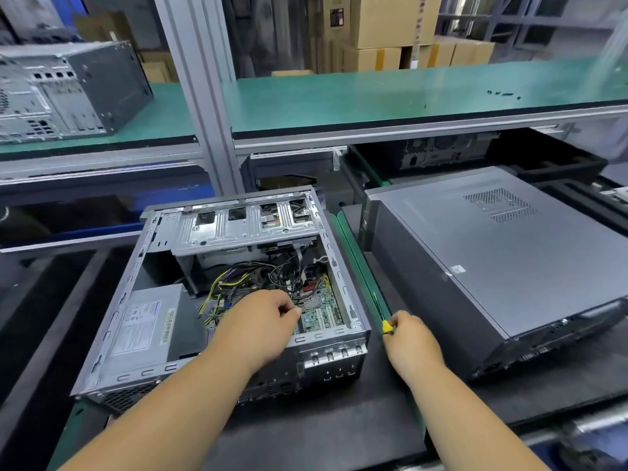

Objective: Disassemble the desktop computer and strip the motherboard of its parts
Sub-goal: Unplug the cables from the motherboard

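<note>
Left hand: centre of frame, reaching into open desktop case; grip narrow, thumb and forefinger pinched together above the motherboard; whatever sits between the fingertips too small to make out, palm side hidden.

Right hand: lower centre-right, outside the case, fingers curled in a closed grip round a small yellow object; only its yellow end showing, remainder concealed in the fist, nature not determinable.

Motherboard: green, flat on the case floor, right of centre; pale slots and a finned silver heatsink visible, left part covered by hand and wiring.

Cable bundle: yellow, black and purple strands, tangled, running under the left hand.

Power supply: grey metal box, lower left inside the case, white label with print illegible.

Drive cage: stamped bright sheet metal, ribbed and perforated, across the far end of the case.

Case: grey steel, lid off, lying flat on dark matte worktop; near rear panel partly blocked by the left forearm.

Green strip: thin, upright on edge, between the open case and the second computer.

Second computer: right of frame, closed, smooth grey panel with a perforated vent patch; near end blurred.

Green shelf: upper frame, smooth mat; small dark specks at far right, unidentifiable.

Third case: upper left, blurred, cut by the frame edge.

Cardboard boxes: top centre, stacked, soft focus.
</note>
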